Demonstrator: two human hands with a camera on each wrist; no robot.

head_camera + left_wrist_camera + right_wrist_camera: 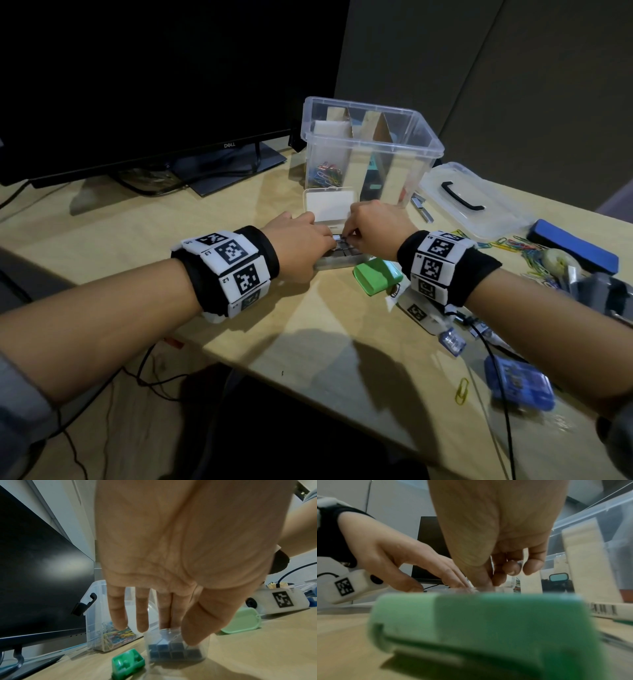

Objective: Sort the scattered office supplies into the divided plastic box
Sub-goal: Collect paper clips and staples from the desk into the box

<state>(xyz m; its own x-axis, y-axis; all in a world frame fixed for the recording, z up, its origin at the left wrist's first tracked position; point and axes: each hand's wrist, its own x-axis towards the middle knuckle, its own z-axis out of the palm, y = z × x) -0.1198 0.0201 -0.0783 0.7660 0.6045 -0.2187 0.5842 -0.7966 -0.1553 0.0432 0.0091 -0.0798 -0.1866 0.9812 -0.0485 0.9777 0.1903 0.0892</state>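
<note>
Black wristbands carry white tag blocks (square-coded); grey sleeves.

On the desk, the divided box stands at the back, right of the monitor. Paper clips lie in its left compartment. Its lid lies to its right. Just before the box sits a small case with its cover tipped back; the left hand and right hand meet over it. A stapler lies just right of the case, nearer the desk edge. More clips lie scattered at far right.
</note>
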